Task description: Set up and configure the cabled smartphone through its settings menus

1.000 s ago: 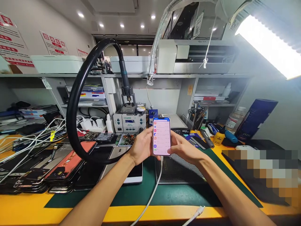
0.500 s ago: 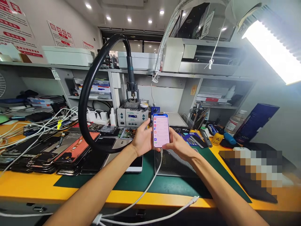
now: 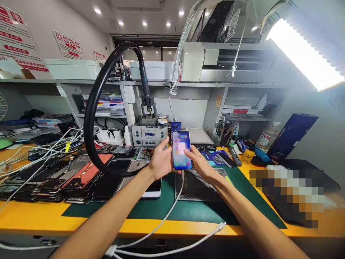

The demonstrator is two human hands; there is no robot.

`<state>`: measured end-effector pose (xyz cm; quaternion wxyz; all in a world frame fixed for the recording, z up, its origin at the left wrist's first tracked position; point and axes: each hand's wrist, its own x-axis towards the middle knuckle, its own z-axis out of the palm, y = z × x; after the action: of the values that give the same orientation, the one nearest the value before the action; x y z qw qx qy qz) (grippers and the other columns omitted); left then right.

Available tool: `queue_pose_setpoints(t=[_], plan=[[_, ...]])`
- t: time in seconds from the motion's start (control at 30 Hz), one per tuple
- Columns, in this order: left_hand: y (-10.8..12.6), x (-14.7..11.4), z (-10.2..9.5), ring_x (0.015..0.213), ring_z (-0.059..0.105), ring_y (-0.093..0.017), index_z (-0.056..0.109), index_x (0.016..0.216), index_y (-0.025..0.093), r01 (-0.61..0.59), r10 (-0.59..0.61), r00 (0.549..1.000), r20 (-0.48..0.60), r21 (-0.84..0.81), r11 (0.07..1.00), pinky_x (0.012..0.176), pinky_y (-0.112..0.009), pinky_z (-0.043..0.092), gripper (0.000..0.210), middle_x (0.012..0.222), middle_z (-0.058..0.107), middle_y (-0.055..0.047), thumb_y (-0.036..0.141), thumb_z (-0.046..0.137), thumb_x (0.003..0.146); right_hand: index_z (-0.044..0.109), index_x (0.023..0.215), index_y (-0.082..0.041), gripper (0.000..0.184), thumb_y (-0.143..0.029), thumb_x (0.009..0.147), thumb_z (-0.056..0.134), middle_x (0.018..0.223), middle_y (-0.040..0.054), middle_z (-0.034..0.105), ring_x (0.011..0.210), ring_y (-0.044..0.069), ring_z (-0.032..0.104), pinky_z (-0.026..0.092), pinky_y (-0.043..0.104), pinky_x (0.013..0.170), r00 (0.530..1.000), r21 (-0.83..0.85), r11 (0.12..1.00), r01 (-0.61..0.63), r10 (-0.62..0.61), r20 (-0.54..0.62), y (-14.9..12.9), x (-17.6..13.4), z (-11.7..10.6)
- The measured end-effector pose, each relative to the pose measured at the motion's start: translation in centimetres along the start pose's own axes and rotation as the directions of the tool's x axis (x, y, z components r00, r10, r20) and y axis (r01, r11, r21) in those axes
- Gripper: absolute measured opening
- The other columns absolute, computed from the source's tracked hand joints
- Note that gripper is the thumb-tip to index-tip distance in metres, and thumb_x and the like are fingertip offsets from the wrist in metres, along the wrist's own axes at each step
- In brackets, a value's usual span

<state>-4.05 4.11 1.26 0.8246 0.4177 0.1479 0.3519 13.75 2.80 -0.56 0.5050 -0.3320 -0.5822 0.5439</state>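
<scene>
A smartphone (image 3: 179, 159) stands upright over the green mat, its lit screen facing me, showing a small pale window over blurred colours. My left hand (image 3: 161, 159) grips its left edge, thumb raised and fingers passing behind. On the other side, my right hand (image 3: 201, 163) is closed at the right edge, with the thumb over the screen; its other fingers are mostly hidden. A white charging cable (image 3: 173, 208) runs from the phone's bottom end down past the table edge. Below the hands lies a dark perforated plate (image 3: 188, 192).
Stacked phone screens (image 3: 86, 172) cover the left side. A black hose (image 3: 88, 118) arches up beside a grey soldering station (image 3: 149, 136). Bottles and a blue cylinder (image 3: 292, 138) stand at right. A loose cable plug (image 3: 221, 226) hangs at the front edge.
The screen went from a white list to a small window over a blurred background. My right thumb moved up from the bottom edge onto the screen. The view shifted slightly.
</scene>
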Motion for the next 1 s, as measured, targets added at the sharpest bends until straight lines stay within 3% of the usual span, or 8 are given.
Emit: queue_pose_setpoints(t=[0.17, 0.37, 0.47, 0.57, 0.63, 0.7, 0.87, 1.0], plan=[[0.0, -0.1, 0.2, 0.087, 0.069, -0.034, 0.050, 0.144, 0.017, -0.015, 0.015, 1.000, 0.000, 0.015, 1.000, 0.057, -0.038, 0.053, 0.074, 0.118, 0.066, -0.022, 0.069, 0.030, 0.095, 0.058, 0.110, -0.021, 0.033, -0.035, 0.082, 0.068, 0.106, 0.0044, 0.066, 0.090, 0.021, 0.060, 0.049, 0.034, 0.077, 0.996, 0.150, 0.985, -0.083, 0.087, -0.024, -0.5, 0.0, 0.1], [0.1, -0.1, 0.3, 0.088, 0.068, -0.035, 0.050, 0.143, 0.015, -0.038, 0.039, 0.999, -0.013, 0.024, 0.999, 0.056, -0.040, 0.053, 0.075, 0.118, 0.066, -0.023, 0.069, 0.029, 0.095, 0.061, 0.110, -0.021, 0.053, -0.007, 0.058, 0.060, 0.106, 0.0015, 0.068, 0.086, 0.019, 0.059, 0.046, 0.030, 0.071, 0.997, 0.102, 0.992, -0.069, 0.066, 0.032, -1.3, -0.1, -0.3], [0.1, -0.1, 0.4, 0.087, 0.068, -0.035, 0.052, 0.141, 0.015, -0.042, 0.043, 0.999, -0.012, 0.017, 0.999, 0.056, -0.039, 0.053, 0.075, 0.117, 0.066, -0.022, 0.070, 0.031, 0.095, 0.061, 0.111, -0.020, 0.049, -0.011, 0.063, 0.061, 0.112, 0.0039, 0.067, 0.088, 0.020, 0.060, 0.049, 0.031, 0.073, 0.996, 0.109, 0.992, -0.068, 0.062, 0.062, -1.3, -0.1, -0.3], [0.0, -0.1, 0.5, 0.089, 0.068, -0.032, 0.054, 0.140, 0.016, -0.054, 0.054, 0.998, -0.018, 0.001, 0.999, 0.060, -0.038, 0.054, 0.072, 0.116, 0.067, -0.020, 0.068, 0.033, 0.096, 0.057, 0.111, -0.020, 0.039, -0.022, 0.073, 0.068, 0.109, 0.0058, 0.066, 0.090, 0.021, 0.063, 0.053, 0.035, 0.075, 1.000, 0.025, 1.000, -0.001, 0.001, -0.022, -0.8, -0.1, 0.4], [-0.1, 0.0, 0.6, 0.090, 0.068, -0.031, 0.054, 0.140, 0.017, -0.059, 0.058, 0.998, -0.033, -0.009, 0.998, 0.064, -0.037, 0.054, 0.069, 0.115, 0.068, -0.019, 0.065, 0.033, 0.097, 0.051, 0.115, -0.022, 0.051, -0.023, 0.071, 0.077, 0.104, 0.0042, 0.065, 0.085, 0.021, 0.064, 0.055, 0.035, 0.070, 0.998, -0.082, 0.996, 0.038, -0.043, -0.055, -0.6, -0.3, 1.0], [-0.2, 0.0, 0.6, 0.090, 0.068, -0.030, 0.054, 0.140, 0.017, -0.059, 0.058, 0.997, -0.051, -0.013, 0.998, 0.065, -0.036, 0.055, 0.067, 0.114, 0.068, -0.018, 0.064, 0.033, 0.097, 0.046, 0.118, -0.024, 0.063, -0.021, 0.066, 0.083, 0.100, 0.0026, 0.065, 0.078, 0.020, 0.065, 0.055, 0.035, 0.064, 1.000, -0.105, 0.994, 0.010, -0.012, -0.017, -0.6, -0.6, 1.4], [-0.1, -0.1, 0.7, 0.089, 0.068, -0.030, 0.056, 0.138, 0.016, -0.056, 0.056, 0.998, -0.010, -0.016, 0.998, 0.067, -0.038, 0.055, 0.069, 0.114, 0.068, -0.019, 0.066, 0.035, 0.096, 0.055, 0.111, -0.021, 0.048, -0.011, 0.067, 0.069, 0.099, 0.0024, 0.068, 0.081, 0.019, 0.065, 0.055, 0.033, 0.072, 0.998, 0.007, 0.999, -0.045, 0.045, 0.043, -1.8, -0.8, 0.8], [0.0, -0.1, 0.7, 0.089, 0.067, -0.030, 0.056, 0.139, 0.015, -0.058, 0.058, 0.998, -0.009, -0.026, 0.998, 0.069, -0.040, 0.055, 0.068, 0.113, 0.068, -0.019, 0.065, 0.032, 0.098, 0.062, 0.111, -0.020, 0.055, -0.004, 0.058, 0.059, 0.100, 0.0024, 0.071, 0.082, 0.018, 0.064, 0.051, 0.030, 0.072, 0.996, 0.049, 0.998, -0.037, 0.032, 0.089, -2.4, -0.6, -0.1]])
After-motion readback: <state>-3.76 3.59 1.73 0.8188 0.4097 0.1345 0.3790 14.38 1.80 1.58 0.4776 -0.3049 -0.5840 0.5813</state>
